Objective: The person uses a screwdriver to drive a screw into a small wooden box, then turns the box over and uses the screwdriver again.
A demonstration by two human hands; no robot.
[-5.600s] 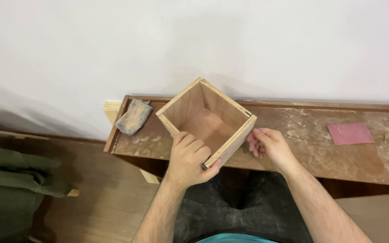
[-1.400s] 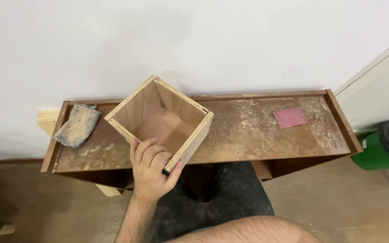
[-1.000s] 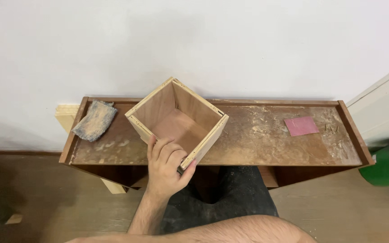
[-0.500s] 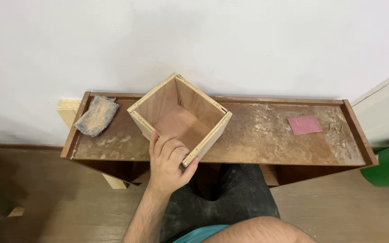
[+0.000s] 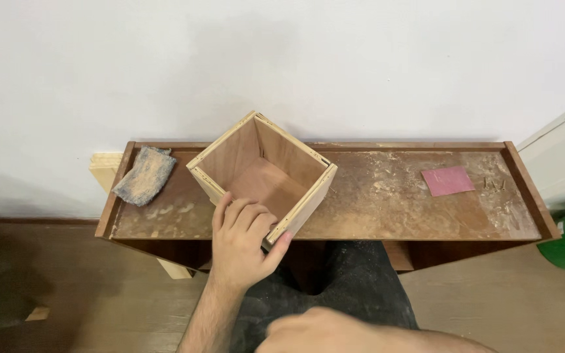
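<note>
Our left hand gripped the near corner of the open wooden box at the frame's centre, on the dusty bench. Our right hand was blurred at the bottom edge; we could not tell its state.

A home woodworking corner: a dusty brown bench against a plain white wall, sawdust across it, a pink sandpaper sheet, a worn sanding pad and 1 bare plywood box.
</note>
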